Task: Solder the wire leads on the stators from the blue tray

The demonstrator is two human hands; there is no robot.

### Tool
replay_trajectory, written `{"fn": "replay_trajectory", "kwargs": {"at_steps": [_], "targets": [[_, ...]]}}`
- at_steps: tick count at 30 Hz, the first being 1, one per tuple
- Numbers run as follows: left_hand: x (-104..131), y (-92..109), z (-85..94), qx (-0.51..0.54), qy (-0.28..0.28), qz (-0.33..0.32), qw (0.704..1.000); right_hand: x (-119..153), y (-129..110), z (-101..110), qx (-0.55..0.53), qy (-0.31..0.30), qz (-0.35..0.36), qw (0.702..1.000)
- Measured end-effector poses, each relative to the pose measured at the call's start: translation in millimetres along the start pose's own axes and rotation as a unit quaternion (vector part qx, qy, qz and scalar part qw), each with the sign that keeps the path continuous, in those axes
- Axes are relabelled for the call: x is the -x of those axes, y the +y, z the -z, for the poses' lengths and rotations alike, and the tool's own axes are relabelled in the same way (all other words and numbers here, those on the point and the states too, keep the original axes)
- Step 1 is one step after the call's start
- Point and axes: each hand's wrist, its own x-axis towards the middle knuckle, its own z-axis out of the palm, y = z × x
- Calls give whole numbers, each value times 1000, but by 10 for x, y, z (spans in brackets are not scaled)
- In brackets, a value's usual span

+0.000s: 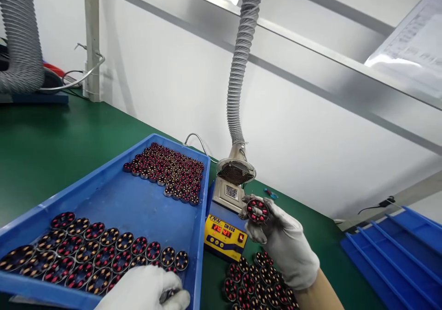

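Observation:
My right hand [281, 238], in a white glove with darkened fingertips, holds up a round motor stator [257, 211] with red coils inside a dark ring. It is near the yellow-and-blue CM550 unit [225, 237]. My left hand [147, 289], also gloved, is low over the near end of the blue tray [138, 208]. Its thumb and fingers are closed around a dark piece that looks like another stator [168, 295], mostly hidden by the glove. Near-end stators [93, 250] with red and copper-coloured coils lie in rows beside this hand.
More stators [172, 169] are packed at the tray's far end. A loose group of stators [257, 282] lies on the green table under my right forearm. A fume extractor hood [236, 169] on a grey hose hangs behind the unit. Blue slatted trays [397, 254] stand at right.

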Motion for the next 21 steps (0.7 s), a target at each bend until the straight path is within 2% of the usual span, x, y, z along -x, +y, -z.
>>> {"fn": "replay_trajectory", "kwargs": {"at_steps": [7, 11, 16, 21], "targets": [[37, 31, 32, -31, 21, 18, 999, 118, 21, -109, 15, -24, -13, 1000], [34, -5, -7, -25, 50, 11, 998, 171, 36, -151, -6, -18, -38, 999], [48, -57, -65, -30, 68, -12, 997, 211, 74, -191, -42, -46, -58, 996], [41, -58, -52, -32, 69, -19, 997, 182, 180, -302, -55, -30, -48, 997]]}}
